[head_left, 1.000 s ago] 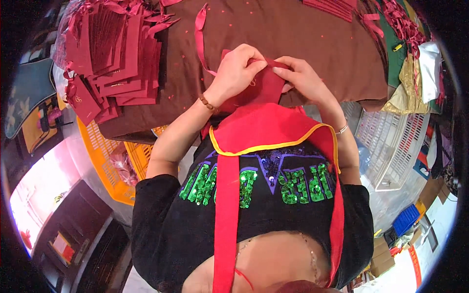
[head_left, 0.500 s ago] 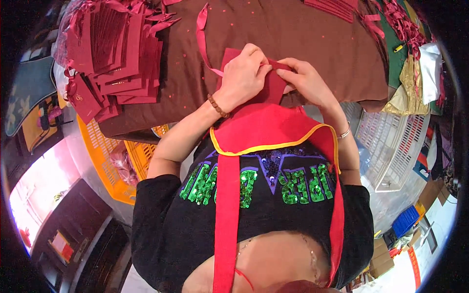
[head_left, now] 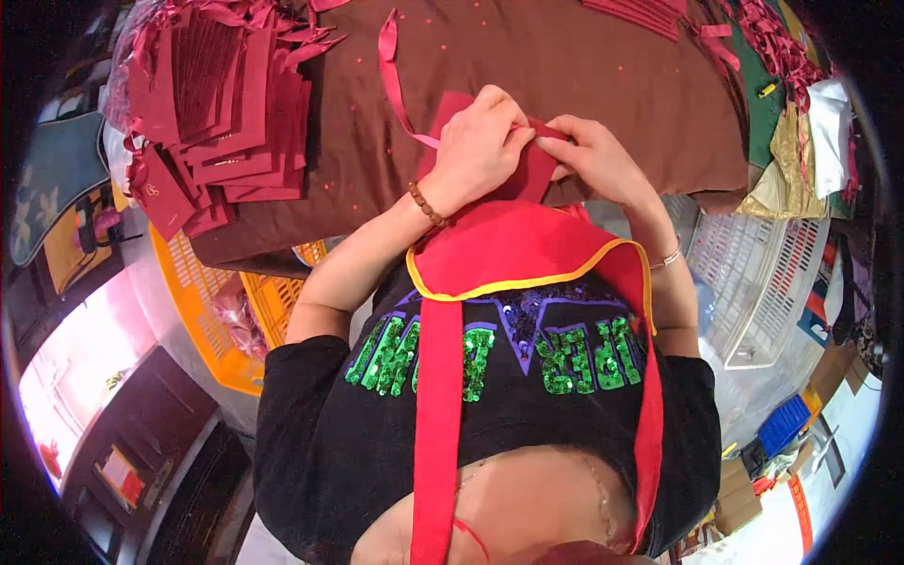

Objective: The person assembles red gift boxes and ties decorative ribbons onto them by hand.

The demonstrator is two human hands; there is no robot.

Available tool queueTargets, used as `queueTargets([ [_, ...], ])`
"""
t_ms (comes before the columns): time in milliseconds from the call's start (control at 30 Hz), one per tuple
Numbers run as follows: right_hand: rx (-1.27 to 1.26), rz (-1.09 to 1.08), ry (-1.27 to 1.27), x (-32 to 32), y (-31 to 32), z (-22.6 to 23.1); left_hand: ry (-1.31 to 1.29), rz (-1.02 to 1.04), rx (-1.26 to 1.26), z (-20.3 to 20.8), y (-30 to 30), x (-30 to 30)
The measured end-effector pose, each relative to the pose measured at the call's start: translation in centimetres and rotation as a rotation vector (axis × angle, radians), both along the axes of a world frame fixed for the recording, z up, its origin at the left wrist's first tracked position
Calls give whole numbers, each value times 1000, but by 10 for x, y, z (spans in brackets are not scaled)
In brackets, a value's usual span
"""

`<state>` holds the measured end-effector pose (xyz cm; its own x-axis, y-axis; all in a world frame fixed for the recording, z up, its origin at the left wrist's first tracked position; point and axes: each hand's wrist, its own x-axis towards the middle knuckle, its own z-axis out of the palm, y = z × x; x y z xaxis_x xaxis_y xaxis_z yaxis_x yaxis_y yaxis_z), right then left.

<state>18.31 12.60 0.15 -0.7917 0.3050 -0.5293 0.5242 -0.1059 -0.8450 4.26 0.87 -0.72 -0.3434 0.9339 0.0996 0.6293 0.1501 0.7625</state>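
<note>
A dark red card [head_left: 524,181] lies at the near edge of the brown-covered table, mostly under my hands. My left hand [head_left: 478,146] is closed over its left side, thumb and forefinger pinched close to its middle. From the right, my right hand [head_left: 595,158] pinches the card's upper right part between thumb and fingers. The two sets of fingertips nearly meet, and whatever fine part lies between them is hidden. A pink-red ribbon [head_left: 394,85] trails away from beside my left hand across the cloth.
Stacks of dark red cards with ribbons [head_left: 221,104] fill the table's left side. More cards [head_left: 645,13] lie at the far right, near a heap of red ribbons [head_left: 777,42]. An orange crate [head_left: 202,311] and a white crate [head_left: 758,292] stand below the table.
My right hand has shifted very slightly, and the card's far left edge tilts a little differently. Both hands stay on the card.
</note>
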Motion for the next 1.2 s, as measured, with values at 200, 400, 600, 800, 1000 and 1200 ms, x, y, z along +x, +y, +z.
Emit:
queueTargets([
  [200, -51, -37, 35, 4, 1, -9, 21, 12, -20, 1, -2, 1],
  [400, -71, -4, 5, 5, 2, 4, 35, -23, -47, 3, -1, 0],
  [600, -186, -59, 28, 8, 1, -1, -56, -34, -59, 3, 0, -1],
  [800, -144, -62, 59, 8, 2, -6, 63, -53, -11, 4, -2, 6],
  [1000, -54, 34, 8, 6, 2, 2, 61, -39, -13, -2, -3, 6],
  [1200, -3, 53, -15, 7, 2, 6, 87, -3, 34, -1, -3, 6],
])
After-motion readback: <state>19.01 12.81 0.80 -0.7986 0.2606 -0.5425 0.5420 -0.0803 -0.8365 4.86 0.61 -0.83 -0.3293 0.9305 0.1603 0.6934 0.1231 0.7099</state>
